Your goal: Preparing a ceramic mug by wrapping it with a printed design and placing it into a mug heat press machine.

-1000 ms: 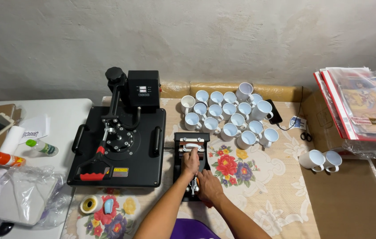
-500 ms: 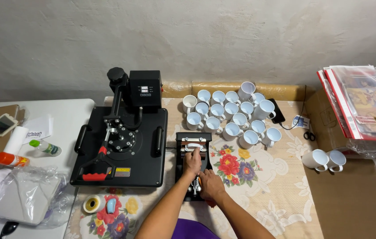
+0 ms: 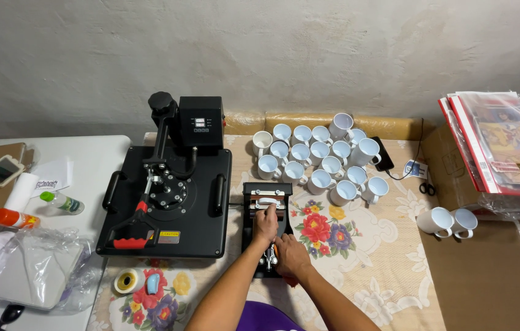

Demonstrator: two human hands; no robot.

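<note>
Resting on the small black mug-press unit [image 3: 266,230] at the front centre of the floral-patterned tablecloth [image 3: 364,257], both hands work close together but on separate parts: the left hand [image 3: 266,224] lies on top of the white mug clamped in the press cradle [image 3: 267,202], and the right hand [image 3: 290,256] closes around the press lever at the near end of the unit; its grip on the lever cannot be seen in full. Just to the left stands the large black flat heat press [image 3: 168,196], which carries a small yellow rectangular warning label [image 3: 169,233] on its front edge beside a red handle grip. Behind the mug press, a cluster of plain white ceramic mugs [image 3: 318,159] stands upright, and two further white mugs [image 3: 450,222] sit apart on the brown cardboard sheet [image 3: 486,270] at the right. A stack of clear-wrapped colour-printed sheets with red edges [image 3: 499,144] lies on the far right. On the white side table [image 3: 82,159] at the left lie a clear plastic bag [image 3: 39,270] and a small green-capped bottle with a white label [image 3: 60,202]. Compared with the earlier frames, both hands remain on the mug press in nearly the same position; only the camera view has shifted slightly.
</note>
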